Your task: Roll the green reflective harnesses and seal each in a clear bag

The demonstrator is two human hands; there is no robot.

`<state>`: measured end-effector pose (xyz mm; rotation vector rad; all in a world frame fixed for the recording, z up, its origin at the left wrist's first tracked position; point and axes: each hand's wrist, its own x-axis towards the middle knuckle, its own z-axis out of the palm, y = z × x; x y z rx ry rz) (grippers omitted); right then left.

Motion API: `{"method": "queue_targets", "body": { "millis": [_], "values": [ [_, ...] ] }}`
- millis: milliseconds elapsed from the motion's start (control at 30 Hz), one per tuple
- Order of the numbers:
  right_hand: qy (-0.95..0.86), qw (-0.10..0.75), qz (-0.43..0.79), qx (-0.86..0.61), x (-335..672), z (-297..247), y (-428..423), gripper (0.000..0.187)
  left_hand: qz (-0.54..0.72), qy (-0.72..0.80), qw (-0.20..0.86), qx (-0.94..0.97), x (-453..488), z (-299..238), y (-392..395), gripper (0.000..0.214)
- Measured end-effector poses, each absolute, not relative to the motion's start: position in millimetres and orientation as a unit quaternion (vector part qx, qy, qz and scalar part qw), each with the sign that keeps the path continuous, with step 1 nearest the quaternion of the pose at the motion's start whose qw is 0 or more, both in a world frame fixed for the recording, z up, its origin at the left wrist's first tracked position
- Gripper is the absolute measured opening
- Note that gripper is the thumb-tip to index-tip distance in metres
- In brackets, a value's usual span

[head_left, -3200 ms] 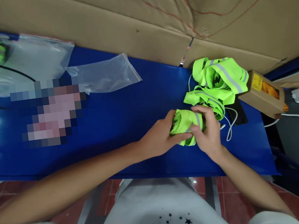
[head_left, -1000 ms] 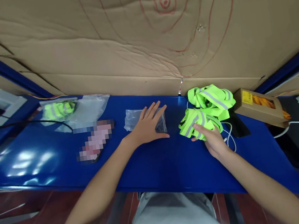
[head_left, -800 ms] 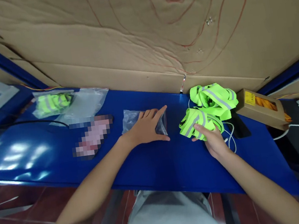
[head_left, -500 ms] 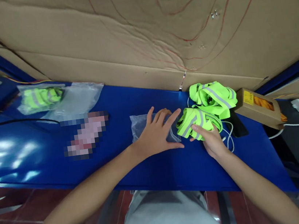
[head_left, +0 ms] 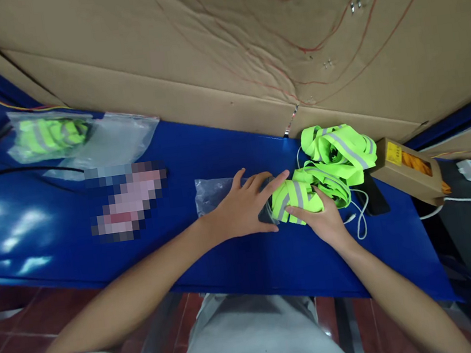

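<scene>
My right hand (head_left: 325,217) grips a folded neon-yellow reflective strap (head_left: 293,201) with grey stripes, thumb on top. The strap's left end is at the mouth of a clear plastic bag (head_left: 212,194) lying on the blue table. Over that bag, my left hand (head_left: 243,207) has its fingers spread, with the thumb and index finger on either side of the bag's opening. How far the strap reaches into the bag is partly hidden by the left hand. More neon-yellow reflective straps (head_left: 338,148) lie bundled just behind my right hand.
At the back left, a clear bag with a neon strap (head_left: 52,136) lies beside a flat clear bag (head_left: 113,140). A pixelated pinkish item (head_left: 132,201) is nearer. To the right are a black phone (head_left: 374,196), a white cable (head_left: 362,217) and a cardboard box (head_left: 408,171). Cardboard (head_left: 206,87) walls the back.
My right hand has brought the folded strap left and slightly down, to the bag's opening. The left hand stays spread over the bag. The view has shifted slightly.
</scene>
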<state>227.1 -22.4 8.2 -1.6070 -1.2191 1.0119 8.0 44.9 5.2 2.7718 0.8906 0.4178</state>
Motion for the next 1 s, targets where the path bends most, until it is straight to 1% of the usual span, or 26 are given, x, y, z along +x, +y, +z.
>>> {"method": "queue_targets", "body": {
  "millis": [167,333,467,567,667,800,900,1000],
  "values": [
    [-0.499,0.425,0.388,-0.648,230.0,7.8,-22.7,0.06,0.174,0.291,0.055,0.939,11.7,3.8,43.7,0.112],
    [-0.559,0.4,0.317,-0.654,233.2,7.2,-23.8,0.068,0.182,0.293,0.044,0.938,14.9,-4.8,41.2,0.11],
    [-0.597,0.374,0.281,-0.651,231.8,8.7,-27.0,0.066,0.191,0.29,0.05,0.936,17.1,-10.9,42.6,0.111],
    [-0.61,0.348,0.269,-0.659,228.8,11.5,-29.3,0.064,0.195,0.279,0.031,0.94,19.4,-11.1,42.4,0.104],
    [-0.607,0.336,0.291,-0.658,226.8,14.8,-29.5,0.065,0.188,0.262,0.0,0.947,21.9,-7.6,39.5,0.095],
    [-0.596,0.345,0.384,-0.616,230.1,17.2,-25.7,0.057,0.179,0.246,-0.015,0.953,24.2,-1.9,33.7,0.09],
    [-0.59,0.338,0.429,-0.594,236.0,16.8,-23.6,0.053,0.178,0.24,-0.003,0.954,25.0,1.2,29.5,0.092],
    [-0.622,0.316,0.438,-0.567,240.7,14.7,-25.3,0.058,0.186,0.248,0.037,0.95,26.0,4.5,25.9,0.093]
  ]
}}
